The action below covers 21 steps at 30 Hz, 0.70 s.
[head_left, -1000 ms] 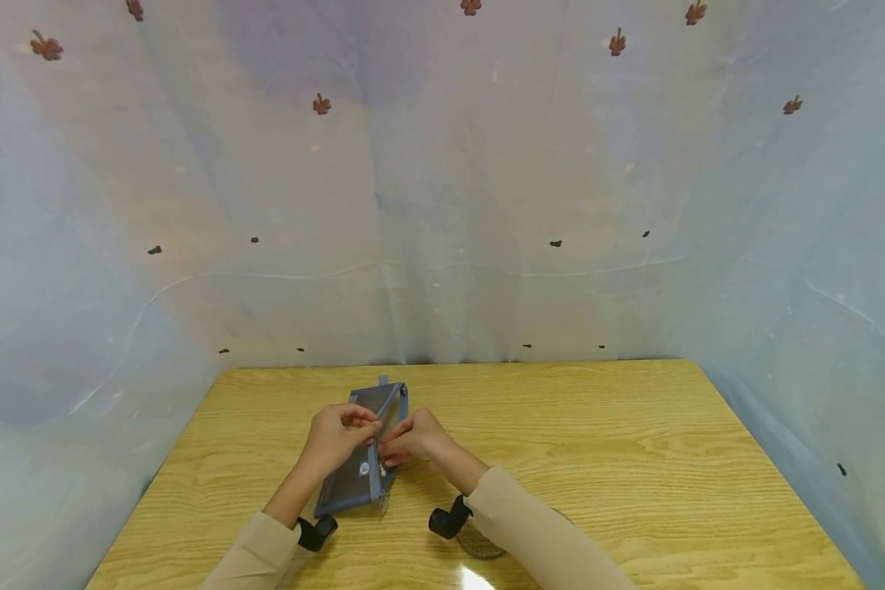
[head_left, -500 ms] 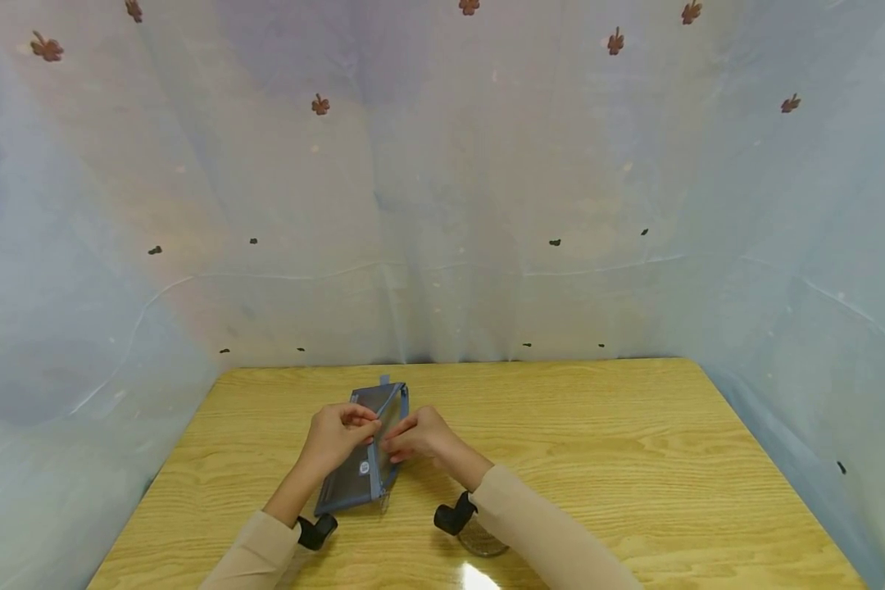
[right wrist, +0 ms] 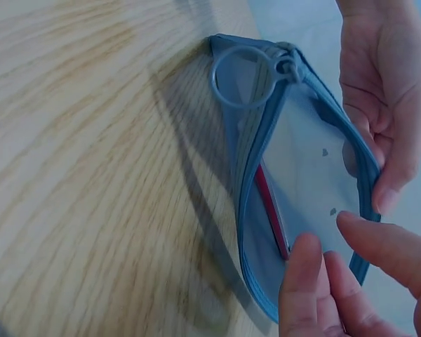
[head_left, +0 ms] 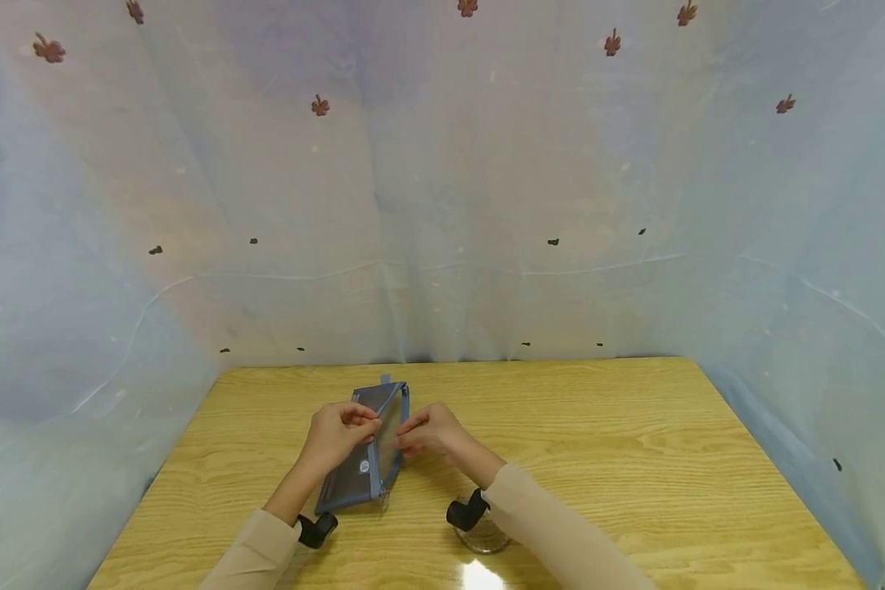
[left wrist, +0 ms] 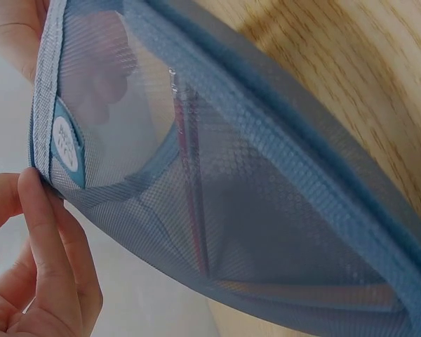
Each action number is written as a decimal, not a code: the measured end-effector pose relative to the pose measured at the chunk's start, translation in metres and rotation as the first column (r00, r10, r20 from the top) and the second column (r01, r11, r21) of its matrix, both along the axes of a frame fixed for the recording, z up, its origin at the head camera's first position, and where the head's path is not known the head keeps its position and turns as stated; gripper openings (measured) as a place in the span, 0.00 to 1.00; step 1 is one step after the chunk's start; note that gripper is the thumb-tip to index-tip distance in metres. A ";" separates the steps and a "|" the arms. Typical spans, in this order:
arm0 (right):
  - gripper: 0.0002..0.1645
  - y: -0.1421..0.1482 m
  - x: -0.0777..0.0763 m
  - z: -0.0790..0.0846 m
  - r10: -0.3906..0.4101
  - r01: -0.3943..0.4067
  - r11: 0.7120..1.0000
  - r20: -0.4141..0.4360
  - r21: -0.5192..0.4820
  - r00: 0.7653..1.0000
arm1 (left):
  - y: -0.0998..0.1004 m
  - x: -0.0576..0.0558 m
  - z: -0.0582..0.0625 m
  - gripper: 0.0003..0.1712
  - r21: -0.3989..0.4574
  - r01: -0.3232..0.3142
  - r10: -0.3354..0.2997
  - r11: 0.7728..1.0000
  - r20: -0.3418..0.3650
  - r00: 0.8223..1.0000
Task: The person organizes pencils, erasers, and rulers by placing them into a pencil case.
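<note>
A blue mesh zip pouch (head_left: 348, 485) stands on the table with its zipper side spread. My left hand (head_left: 332, 438) pinches one edge of the opening between thumb and fingers. Just right of the mouth is my right hand (head_left: 435, 430); in the right wrist view its thumb and fingertips (right wrist: 305, 256) are apart, holding nothing. Inside the pouch lies a thin red stick, like a pen or pencil (right wrist: 270, 207). Through the mesh, the left wrist view shows another slim orange-brown stick (left wrist: 323, 293) along the bottom. A ring pull (right wrist: 242, 105) hangs at the zipper's end.
A round clear ribbed glass dish (head_left: 483, 537) sits on the wood-grain table (head_left: 597, 459), partly under the right wrist's black camera (head_left: 466, 512). A pale patterned curtain (head_left: 457, 180) surrounds the table's back and sides.
My right hand has drawn back to the right, out of the pouch's mouth. A small light thing below its fingers no longer shows. The left hand keeps its pinch on the edge.
</note>
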State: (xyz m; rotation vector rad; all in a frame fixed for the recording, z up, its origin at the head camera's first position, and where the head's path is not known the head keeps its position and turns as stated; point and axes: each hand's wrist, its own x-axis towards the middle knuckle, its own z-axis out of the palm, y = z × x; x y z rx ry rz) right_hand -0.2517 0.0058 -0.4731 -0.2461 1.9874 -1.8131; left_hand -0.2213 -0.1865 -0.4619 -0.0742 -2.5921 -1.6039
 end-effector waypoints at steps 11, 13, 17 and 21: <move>0.13 0.018 0.001 0.005 0.007 -0.008 1.000 -0.047 -0.026 0.999 | 0.000 0.001 0.001 0.03 0.009 -0.001 0.001 1.000 -0.008 1.000; 0.14 0.021 0.001 0.006 0.009 -0.010 1.000 -0.045 -0.029 0.999 | 0.000 0.001 0.002 0.03 0.009 -0.002 0.002 1.000 -0.004 1.000; 0.14 0.029 0.002 0.009 0.000 0.000 1.000 -0.040 0.001 0.999 | 0.000 0.001 0.002 0.02 0.012 -0.008 0.008 1.000 0.008 1.000; 0.14 0.035 0.003 0.011 -0.009 0.010 1.000 -0.031 0.005 0.999 | 0.001 0.002 0.002 0.02 0.011 -0.008 0.007 1.000 0.010 1.000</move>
